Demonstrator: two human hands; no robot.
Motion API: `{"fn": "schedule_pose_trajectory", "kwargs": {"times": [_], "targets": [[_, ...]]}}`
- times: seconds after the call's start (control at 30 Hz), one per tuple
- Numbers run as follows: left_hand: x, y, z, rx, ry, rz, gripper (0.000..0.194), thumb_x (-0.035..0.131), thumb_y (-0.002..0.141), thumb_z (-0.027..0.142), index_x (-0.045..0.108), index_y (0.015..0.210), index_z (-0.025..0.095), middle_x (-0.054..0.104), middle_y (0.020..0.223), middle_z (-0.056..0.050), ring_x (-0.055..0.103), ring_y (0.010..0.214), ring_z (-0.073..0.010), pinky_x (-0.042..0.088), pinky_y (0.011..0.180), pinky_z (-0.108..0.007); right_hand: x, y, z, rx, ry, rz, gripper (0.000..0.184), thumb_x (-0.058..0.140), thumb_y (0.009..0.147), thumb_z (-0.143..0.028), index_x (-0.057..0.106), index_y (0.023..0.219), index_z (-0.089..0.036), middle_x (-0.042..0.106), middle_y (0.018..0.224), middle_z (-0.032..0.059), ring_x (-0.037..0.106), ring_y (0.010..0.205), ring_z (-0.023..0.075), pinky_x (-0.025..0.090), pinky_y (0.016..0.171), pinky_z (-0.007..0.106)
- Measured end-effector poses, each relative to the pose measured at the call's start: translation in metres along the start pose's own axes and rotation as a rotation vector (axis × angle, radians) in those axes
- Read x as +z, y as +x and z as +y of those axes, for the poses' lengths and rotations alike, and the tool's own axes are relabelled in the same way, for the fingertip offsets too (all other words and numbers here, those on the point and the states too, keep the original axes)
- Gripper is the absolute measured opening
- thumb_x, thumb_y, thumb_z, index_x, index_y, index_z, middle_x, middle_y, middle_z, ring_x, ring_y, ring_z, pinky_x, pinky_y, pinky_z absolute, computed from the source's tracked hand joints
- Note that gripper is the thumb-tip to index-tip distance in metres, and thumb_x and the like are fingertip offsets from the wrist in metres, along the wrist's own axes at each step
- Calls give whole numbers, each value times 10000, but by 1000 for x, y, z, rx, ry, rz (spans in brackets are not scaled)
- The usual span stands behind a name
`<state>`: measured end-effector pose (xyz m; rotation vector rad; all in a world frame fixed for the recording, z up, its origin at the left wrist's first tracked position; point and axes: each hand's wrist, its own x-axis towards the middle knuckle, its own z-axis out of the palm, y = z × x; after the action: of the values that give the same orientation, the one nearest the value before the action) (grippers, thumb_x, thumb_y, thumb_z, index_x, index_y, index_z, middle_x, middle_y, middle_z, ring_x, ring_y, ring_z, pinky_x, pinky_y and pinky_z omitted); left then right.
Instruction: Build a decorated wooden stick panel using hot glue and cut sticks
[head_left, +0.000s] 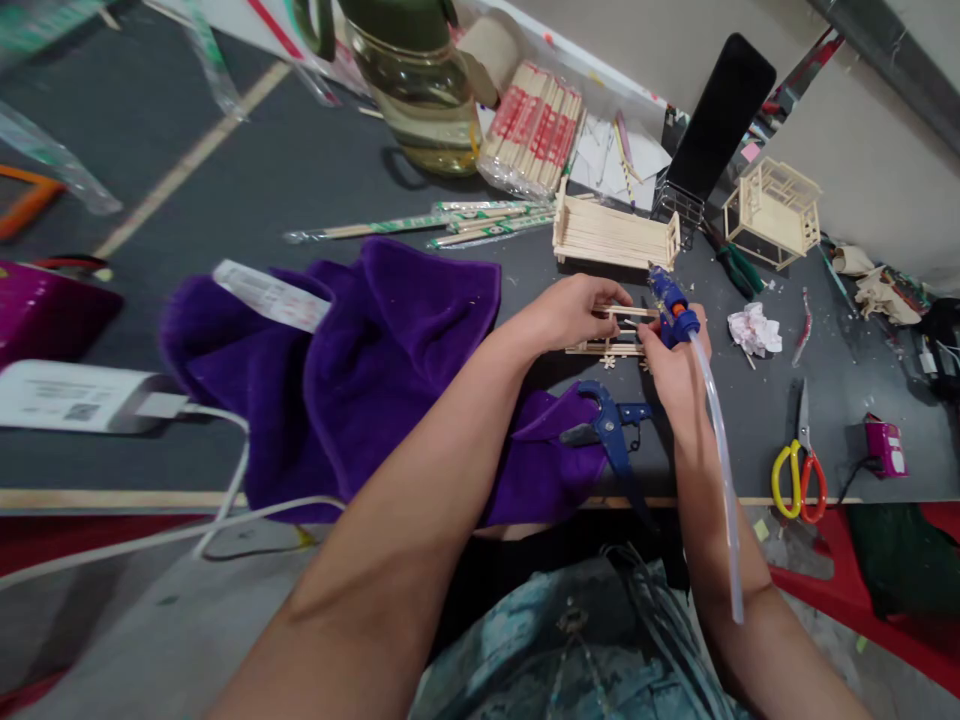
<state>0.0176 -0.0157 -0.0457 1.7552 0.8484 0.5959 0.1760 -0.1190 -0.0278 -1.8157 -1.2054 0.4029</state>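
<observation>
A small frame of thin wooden sticks (600,349) sits on the dark table, partly hidden by my hands. My left hand (574,308) reaches over its left side, with fingers curled down and closed on the sticks. At the right end is my right hand (673,362), its fingers wrapped around a blue hot glue gun (670,302); its thumb is close to the frame. From the back of the gun a long clear glue stick (718,440) trails over my right forearm. Just behind lies a finished-looking stick bed (615,228). Blue cutters (611,430) rest in front on purple cloth.
A purple towel (405,330) covers the left front. Behind stand a liquid-filled jug (420,100), bundled wooden sticks (532,125) and a propped phone (724,115). To the right are a stick model (776,210), green-handled pliers (739,270), crumpled paper (754,330) and scissors (801,465).
</observation>
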Motion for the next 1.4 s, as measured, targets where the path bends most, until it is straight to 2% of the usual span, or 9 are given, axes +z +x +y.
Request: {"fn": "schedule_pose_trajectory", "kwargs": {"times": [0.2, 0.37, 0.53, 0.73, 0.93, 1.13, 1.27, 1.33, 1.4], "targets": [[-1, -1, 4, -2, -21, -14, 368, 691, 758, 180, 780, 1114, 145, 700, 751, -11, 632, 697, -172, 523, 691, -296, 6, 0, 1, -25, -16, -20, 236, 713, 827, -258, 502, 930, -286, 641, 835, -35, 626, 791, 201, 542, 833, 381], [0, 1, 2, -27, -40, -30, 383, 712, 756, 187, 788, 1128, 140, 704, 769, -29, 656, 727, -197, 536, 720, -323, 6, -1, 0, -40, -16, -28, 234, 693, 831, -235, 492, 939, -287, 652, 865, -25, 639, 825, 206, 553, 851, 386], [-2, 0, 2, -31, 0, -34, 374, 683, 838, 246, 782, 1177, 121, 682, 753, -33, 624, 705, -190, 499, 704, -323, 6, -1, 1, -47, -21, -21, 216, 691, 845, -242, 504, 946, -283, 643, 858, -30, 636, 813, 204, 556, 849, 386], [-5, -3, 6, -45, -5, -40, 403, 639, 850, 203, 774, 1221, 120, 758, 874, -72, 708, 839, -225, 542, 797, -341, 8, 0, 5, -18, 3, -15, 214, 703, 837, -274, 518, 946, -284, 668, 872, -28, 647, 801, 196, 567, 830, 372], [-7, -1, 4, -27, 40, 9, 402, 657, 853, 212, 777, 1225, 121, 777, 941, -90, 715, 869, -227, 552, 818, -346, -1, 6, 7, 93, 159, -1, 244, 773, 774, -354, 575, 885, -264, 708, 849, -29, 669, 783, 178, 588, 849, 366], [-5, -5, 8, 51, 89, 82, 314, 697, 863, 236, 804, 1149, 167, 819, 1118, -83, 742, 1025, -248, 568, 953, -364, -11, 10, -11, 222, 555, -18, 309, 860, 652, -352, 624, 814, -234, 679, 754, -55, 586, 605, 115, 539, 623, 290], [1, -11, 23, 133, 220, 218, 200, 757, 878, 258, 841, 1050, 200, 819, 1168, -93, 724, 1155, -289, 515, 1076, -411, -13, 9, -21, 292, 726, 2, 315, 884, 585, -298, 657, 788, -216, 688, 718, -55, 596, 592, 106, 495, 568, 259], [6, -15, 32, 187, 71, 269, 183, 800, 876, 301, 845, 1021, 199, 820, 1149, -93, 731, 1136, -270, 523, 1057, -383, -12, 8, -24, 305, 775, 34, 309, 878, 583, -291, 663, 791, -213, 695, 714, -52, 603, 594, 109, 486, 555, 257], [14, -19, 39, 211, -141, 254, 190, 806, 887, 339, 847, 997, 189, 824, 1085, -93, 748, 1025, -237, 561, 920, -341, -10, 7, -27, 312, 801, 49, 311, 877, 576, -289, 663, 788, -211, 693, 701, -55, 600, 584, 108, 494, 559, 260]]}}
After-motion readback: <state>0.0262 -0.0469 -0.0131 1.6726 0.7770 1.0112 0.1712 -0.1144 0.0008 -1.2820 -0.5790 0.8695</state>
